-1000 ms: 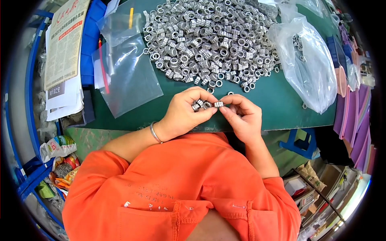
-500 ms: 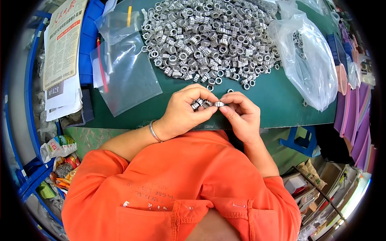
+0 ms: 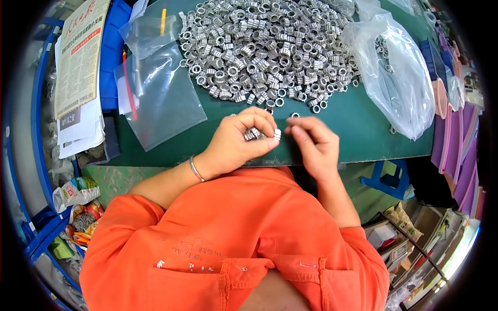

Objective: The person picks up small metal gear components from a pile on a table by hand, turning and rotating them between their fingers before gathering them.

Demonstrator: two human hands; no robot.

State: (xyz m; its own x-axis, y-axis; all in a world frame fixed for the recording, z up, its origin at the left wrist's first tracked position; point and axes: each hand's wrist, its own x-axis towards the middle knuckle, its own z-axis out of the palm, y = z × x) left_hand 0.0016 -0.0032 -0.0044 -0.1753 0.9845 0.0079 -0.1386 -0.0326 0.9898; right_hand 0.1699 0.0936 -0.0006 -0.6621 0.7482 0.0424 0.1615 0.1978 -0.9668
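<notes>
My left hand (image 3: 237, 136) is closed around several small toothed metal rings. One bright ring (image 3: 277, 135) is pinched between its thumb and index fingertips, while others show inside the curled fingers. Just to the right, my right hand (image 3: 314, 141) is apart from that ring, its thumb and index drawn close together; whatever may lie between them is too small or hidden to make out. A loose ring (image 3: 295, 115) lies on the green table (image 3: 358, 140) beyond the right fingertips. Farther back spreads a large pile of the same metal rings (image 3: 270, 52).
A flat clear plastic bag (image 3: 174, 103) lies left of the pile, near a red pen (image 3: 129, 96) and a yellow stick (image 3: 163, 22). At right rests a clear bag (image 3: 402, 88) with some rings inside. A newspaper (image 3: 82, 62) and a blue bin (image 3: 111, 57) stand at left.
My right hand has moved away from the ring at my left fingertips, opening a gap between the hands. The pinched ring has turned and stays in my left hand.
</notes>
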